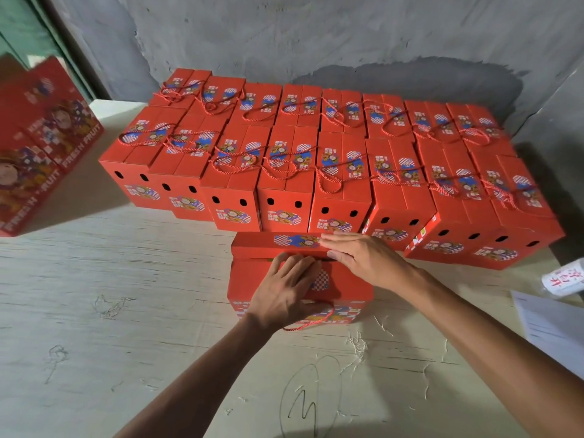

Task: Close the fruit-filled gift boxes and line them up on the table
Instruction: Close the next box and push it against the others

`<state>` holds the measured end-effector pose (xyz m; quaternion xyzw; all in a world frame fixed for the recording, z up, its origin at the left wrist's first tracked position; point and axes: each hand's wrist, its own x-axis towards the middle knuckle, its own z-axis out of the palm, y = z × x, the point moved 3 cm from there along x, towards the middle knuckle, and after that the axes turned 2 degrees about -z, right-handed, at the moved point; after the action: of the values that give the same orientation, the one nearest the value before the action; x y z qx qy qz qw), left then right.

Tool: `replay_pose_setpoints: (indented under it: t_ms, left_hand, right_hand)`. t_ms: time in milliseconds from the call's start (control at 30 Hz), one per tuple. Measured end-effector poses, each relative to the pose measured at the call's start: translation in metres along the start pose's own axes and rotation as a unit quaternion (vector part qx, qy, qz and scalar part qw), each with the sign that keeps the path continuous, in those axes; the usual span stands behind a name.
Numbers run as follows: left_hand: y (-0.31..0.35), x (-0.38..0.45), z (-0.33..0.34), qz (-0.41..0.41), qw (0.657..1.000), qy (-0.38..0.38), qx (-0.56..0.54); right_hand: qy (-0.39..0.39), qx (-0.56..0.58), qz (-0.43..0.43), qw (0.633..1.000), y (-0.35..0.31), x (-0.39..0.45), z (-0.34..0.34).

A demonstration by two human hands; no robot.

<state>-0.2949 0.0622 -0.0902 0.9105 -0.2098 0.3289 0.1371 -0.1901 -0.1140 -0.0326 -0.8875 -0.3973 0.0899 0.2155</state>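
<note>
A red gift box stands on the pale table right in front of me, its two top flaps nearly together with a narrow dark gap between them. My left hand lies flat on the near flap, fingertips at the gap, above the red rope handle. My right hand presses flat on the far flap. Behind it, several closed red boxes with rope handles stand in two rows.
A stack of red boxes marked FRESH FRUIT stands at the left edge. White papers and a printed label roll lie at the right. A grey wall rises behind the rows.
</note>
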Motion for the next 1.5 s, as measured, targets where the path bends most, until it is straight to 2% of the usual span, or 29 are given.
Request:
replay_pose_setpoints:
  t_ms: [167, 333, 433, 667, 867, 1000, 1133, 1367, 1500]
  left_hand:
    - [0.001, -0.003, -0.006, 0.002, 0.999, -0.003, -0.034]
    - [0.001, -0.001, -0.009, -0.004, 0.999, -0.006, -0.038]
    - [0.001, -0.001, -0.009, -0.011, 0.999, -0.013, -0.036]
    - [0.003, -0.001, -0.009, -0.017, 0.999, -0.012, -0.044]
    - [-0.001, -0.010, -0.018, -0.063, 0.991, -0.020, -0.120]
    - [-0.017, -0.025, -0.026, -0.096, 0.993, -0.059, -0.023]
    - [-0.034, -0.041, -0.036, -0.121, 0.990, -0.054, 0.042]
    - [-0.041, -0.045, -0.040, -0.168, 0.983, -0.066, 0.020]
    - [-0.044, -0.042, -0.042, -0.163, 0.983, -0.077, 0.028]
  right_hand:
    - [0.005, -0.016, -0.026, 1.000, 0.000, -0.001, 0.000]
    - [0.054, -0.091, -0.055, 0.993, -0.010, -0.008, 0.008]
    - [0.073, -0.090, -0.057, 0.992, -0.012, -0.009, 0.009]
    - [0.015, -0.052, -0.031, 0.998, -0.004, 0.003, 0.002]
    - [0.007, -0.058, -0.002, 0.998, -0.001, 0.003, 0.003]
    - [0.009, -0.064, 0.007, 0.998, -0.001, -0.004, 0.009]
    - [0.005, -0.053, 0.013, 0.998, 0.001, -0.013, 0.015]
    - [0.007, -0.080, -0.005, 0.997, -0.002, -0.029, 0.035]
    - [-0.004, -0.145, -0.023, 0.989, -0.002, -0.039, 0.056]
